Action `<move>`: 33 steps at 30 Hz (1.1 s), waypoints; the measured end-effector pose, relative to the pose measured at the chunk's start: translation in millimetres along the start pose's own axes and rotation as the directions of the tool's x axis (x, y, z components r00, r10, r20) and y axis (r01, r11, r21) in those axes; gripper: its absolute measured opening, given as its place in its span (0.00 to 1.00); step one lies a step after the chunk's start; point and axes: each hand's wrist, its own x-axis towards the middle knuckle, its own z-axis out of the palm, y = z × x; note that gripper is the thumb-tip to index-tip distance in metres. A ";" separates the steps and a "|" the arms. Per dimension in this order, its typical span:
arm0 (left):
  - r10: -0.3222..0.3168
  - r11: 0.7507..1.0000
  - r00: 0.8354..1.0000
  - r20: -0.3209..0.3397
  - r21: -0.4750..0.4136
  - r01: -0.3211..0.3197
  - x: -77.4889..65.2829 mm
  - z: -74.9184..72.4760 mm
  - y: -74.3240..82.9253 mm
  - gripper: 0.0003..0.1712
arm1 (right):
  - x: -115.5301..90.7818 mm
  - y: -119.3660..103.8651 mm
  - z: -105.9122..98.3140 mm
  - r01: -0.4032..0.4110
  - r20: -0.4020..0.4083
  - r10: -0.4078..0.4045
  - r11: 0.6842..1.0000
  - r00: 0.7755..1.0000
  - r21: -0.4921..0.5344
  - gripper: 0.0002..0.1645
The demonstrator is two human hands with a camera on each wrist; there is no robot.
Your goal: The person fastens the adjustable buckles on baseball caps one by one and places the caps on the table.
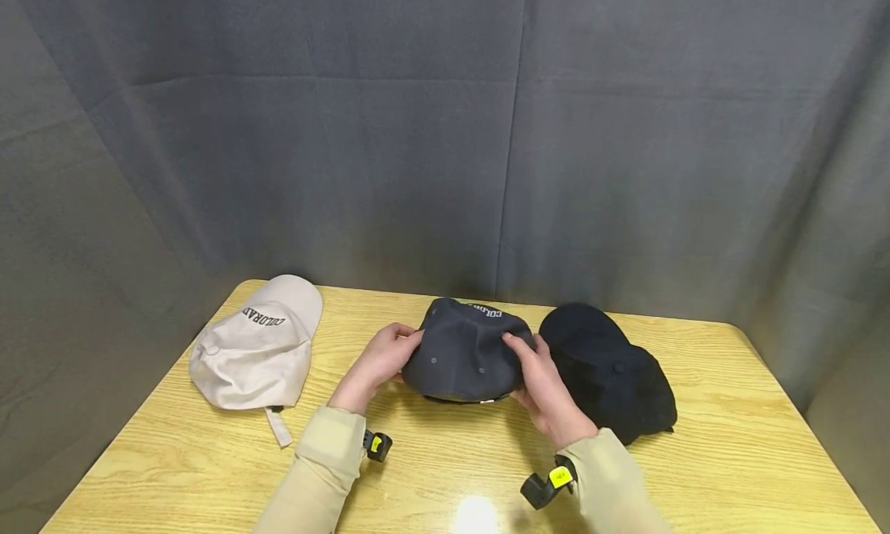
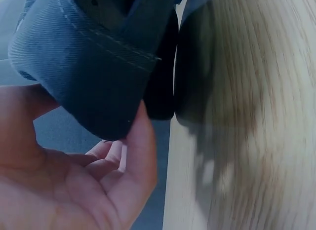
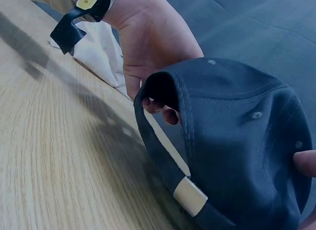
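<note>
A dark grey-blue baseball cap (image 1: 462, 356) with white lettering is held between both hands over the middle of the table. My left hand (image 1: 382, 358) grips its left side, the fingers curled at the edge in the left wrist view. On the opposite side, my right hand (image 1: 545, 383) pinches the cap, its thumb lying on the crown. The cap's back strap with a metal buckle (image 3: 190, 196) hangs toward the table in the right wrist view. Just right of the right hand lies a black cap (image 1: 619, 379).
A beige cap (image 1: 260, 348) with dark lettering lies at the table's left, its strap end (image 1: 279, 426) pointing toward the front. The wooden table (image 1: 417, 472) has a rounded back edge, and a grey curtain (image 1: 445, 147) hangs behind it and at both sides.
</note>
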 end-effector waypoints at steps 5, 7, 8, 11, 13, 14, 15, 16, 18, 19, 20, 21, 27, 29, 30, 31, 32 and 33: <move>-0.013 0.999 1.000 -0.007 0.046 0.013 0.3 -2.5 -2.8 0.28 | 2.6 1.2 2.7 0.068 0.036 -0.066 0.996 0.997 -0.054 0.47; -0.013 0.997 1.000 -0.009 0.072 0.013 1.1 -3.0 -5.2 0.28 | 3.4 2.5 2.7 0.084 0.038 -0.081 0.993 0.996 -0.082 0.47; -0.010 0.996 1.000 -0.011 0.091 0.011 1.4 -3.0 -6.2 0.28 | 3.6 3.2 2.6 0.086 0.036 -0.083 0.992 0.996 -0.092 0.48; -0.001 0.989 1.000 -0.012 0.145 0.002 2.4 -2.8 -9.0 0.28 | 3.9 5.1 2.2 0.086 0.030 -0.083 0.991 0.996 -0.099 0.51; 0.016 0.978 1.000 -0.022 0.207 -0.011 3.1 -3.1 -10.0 0.28 | 4.1 6.3 2.0 0.081 0.024 -0.079 0.992 0.997 -0.094 0.53; 0.017 0.972 1.000 -0.023 0.233 -0.011 3.1 -3.0 -10.2 0.28 | 4.1 6.6 2.2 0.080 0.021 -0.078 0.993 0.997 -0.089 0.53; 0.020 0.966 1.000 -0.022 0.259 -0.013 3.3 -3.5 -10.7 0.28 | 4.3 6.9 2.5 0.080 0.018 -0.079 0.993 0.997 -0.083 0.52; 0.022 0.959 0.999 -0.025 0.283 -0.014 3.5 -3.9 -10.9 0.28 | 4.7 7.2 2.9 0.081 0.016 -0.080 0.994 0.997 -0.077 0.52; 0.021 0.949 0.999 -0.024 0.316 -0.012 3.6 -4.6 -11.2 0.28 | 5.5 7.4 3.8 0.082 0.009 -0.082 0.994 0.997 -0.071 0.51; 0.016 0.947 1.000 -0.020 0.320 -0.009 3.7 -4.7 -11.8 0.28 | 6.1 7.6 4.2 0.082 0.004 -0.082 0.994 0.997 -0.071 0.50; 0.012 0.947 1.000 -0.016 0.321 -0.006 3.8 -4.9 -12.1 0.28 | 6.6 7.5 4.7 0.083 -0.001 -0.083 0.994 0.997 -0.071 0.50; 0.011 0.946 1.000 -0.013 0.323 -0.006 4.0 -5.2 -12.5 0.28 | 7.0 7.5 5.1 0.078 -0.012 -0.080 0.994 0.997 -0.079 0.49; 0.017 0.946 1.000 -0.002 0.323 -0.016 6.1 -4.6 -15.9 0.30 | 6.7 7.0 4.5 0.077 -0.077 -0.085 0.991 0.993 -0.107 0.43; 0.013 0.949 1.000 0.003 0.314 -0.014 6.4 -4.0 -16.4 0.31 | 6.0 5.9 4.1 0.082 -0.069 -0.089 0.991 0.994 -0.109 0.45; 0.011 0.951 1.000 0.005 0.309 -0.012 6.3 -3.8 -16.2 0.32 | 6.0 5.6 3.9 0.084 -0.062 -0.091 0.990 0.994 -0.110 0.47; 0.011 0.951 1.000 0.005 0.310 -0.012 6.0 -3.6 -15.9 0.32 | 5.8 4.9 4.0 0.087 -0.052 -0.093 0.991 0.994 -0.103 0.48; 0.011 0.951 1.000 0.006 0.310 -0.012 5.9 -3.4 -15.7 0.31 | 5.7 4.6 4.1 0.089 -0.045 -0.094 0.991 0.995 -0.101 0.50; 0.011 0.950 1.000 0.006 0.312 -0.013 5.6 -3.2 -15.2 0.31 | 5.6 4.1 4.2 0.087 -0.043 -0.092 0.991 0.995 -0.099 0.51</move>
